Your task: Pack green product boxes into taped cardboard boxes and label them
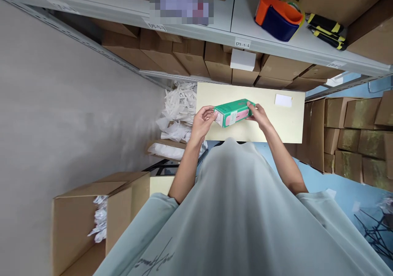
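Note:
A green product box (235, 111) with a pink panel on its side is held between my two hands above the cream tabletop (285, 124). My left hand (203, 122) grips its left end, where a white flap or paper shows at the thumb. Around the right end, my right hand (258, 114) is closed with the thumb on top and fingers at the far corner. The box sits slightly tilted, its right end farther from me. On the right part of the tabletop lies a small white card or slip (283, 100).
Shelves ahead hold brown cartons (217, 61), an orange and blue tape dispenser (278, 18) and black and yellow cutters (327, 30). White packets (181, 104) pile up left of the table. An open carton (80, 227) stands lower left; stacked cartons (346, 134) fill the right.

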`<state>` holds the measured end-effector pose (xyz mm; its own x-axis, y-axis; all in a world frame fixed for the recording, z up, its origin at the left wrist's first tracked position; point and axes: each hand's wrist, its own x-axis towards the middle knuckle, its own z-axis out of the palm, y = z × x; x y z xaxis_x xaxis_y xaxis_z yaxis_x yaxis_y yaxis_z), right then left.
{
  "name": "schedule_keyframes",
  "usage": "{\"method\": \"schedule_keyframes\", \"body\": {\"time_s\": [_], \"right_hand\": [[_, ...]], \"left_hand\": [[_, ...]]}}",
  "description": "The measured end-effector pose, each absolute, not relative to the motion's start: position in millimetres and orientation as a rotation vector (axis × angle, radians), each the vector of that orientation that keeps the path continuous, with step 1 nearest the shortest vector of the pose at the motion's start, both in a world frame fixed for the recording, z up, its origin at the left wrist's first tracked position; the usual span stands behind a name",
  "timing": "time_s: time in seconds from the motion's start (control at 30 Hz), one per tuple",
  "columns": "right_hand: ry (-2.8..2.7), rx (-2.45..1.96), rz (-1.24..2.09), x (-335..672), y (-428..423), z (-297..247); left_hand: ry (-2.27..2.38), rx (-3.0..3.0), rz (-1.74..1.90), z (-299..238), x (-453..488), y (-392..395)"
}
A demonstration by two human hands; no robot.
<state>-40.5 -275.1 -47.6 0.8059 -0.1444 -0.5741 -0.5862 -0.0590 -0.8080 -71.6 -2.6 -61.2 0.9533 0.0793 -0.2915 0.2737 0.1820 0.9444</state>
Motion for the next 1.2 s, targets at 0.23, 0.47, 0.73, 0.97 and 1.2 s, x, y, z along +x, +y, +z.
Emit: {"method": "schedule_keyframes", "body": {"time_s": [0.23, 0.47, 0.73, 0.97, 1.2], "right_hand": [[0.126, -2.312, 0.232, 3.8, -262.5, -28.8], [-0.208, -2.523, 0.51, 43.7, -186.9, -38.9], [-0.263, -2.575, 0.738, 107.0, -113.4, -100.9], [-0.237, -2.617, 0.85, 135.5, -85.9, -150.5], [-0.164, -2.572, 0.621, 112.4, -98.0, -174.1]], "left_hand": [[0.673, 1.213, -0.256, -119.0, -104.6, -10.0], [0.902, 1.008, -0.301, -150.5, -116.3, 4.7], [0.973, 0.94, -0.292, -185.8, -86.8, 46.8], [0.99, 0.896, -0.358, -216.9, -56.4, 55.1], [0.994, 0.896, -0.293, -218.5, -65.9, 61.9]]}}
